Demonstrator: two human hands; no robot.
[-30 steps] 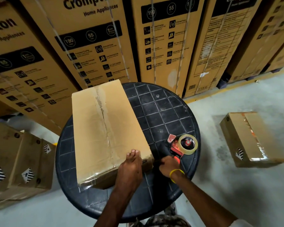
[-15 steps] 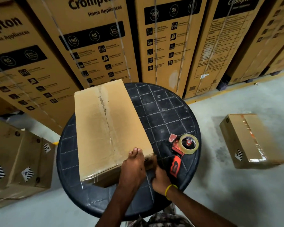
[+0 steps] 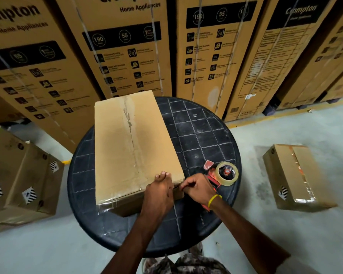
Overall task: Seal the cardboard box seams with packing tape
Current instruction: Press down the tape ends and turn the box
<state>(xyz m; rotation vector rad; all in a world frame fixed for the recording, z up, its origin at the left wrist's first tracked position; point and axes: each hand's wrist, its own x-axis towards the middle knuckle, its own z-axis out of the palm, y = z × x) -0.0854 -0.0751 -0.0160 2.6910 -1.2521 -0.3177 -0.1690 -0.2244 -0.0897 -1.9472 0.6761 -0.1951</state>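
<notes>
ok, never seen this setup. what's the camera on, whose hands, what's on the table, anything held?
No machine here: a person works bare-handed, and the pictures come from one wide-angle camera on their head, looking forward and down. On the round black gridded plastic table lie a brown cardboard box, its top seam apparently taped, and a red tape dispenser with a clear roll, unheld. The left hand rests flat on the box's near corner. The right hand, with a yellow wristband, has fingers curled at that corner; whether it pinches tape I cannot tell. More cardboard boxes stand on the floor.
</notes>
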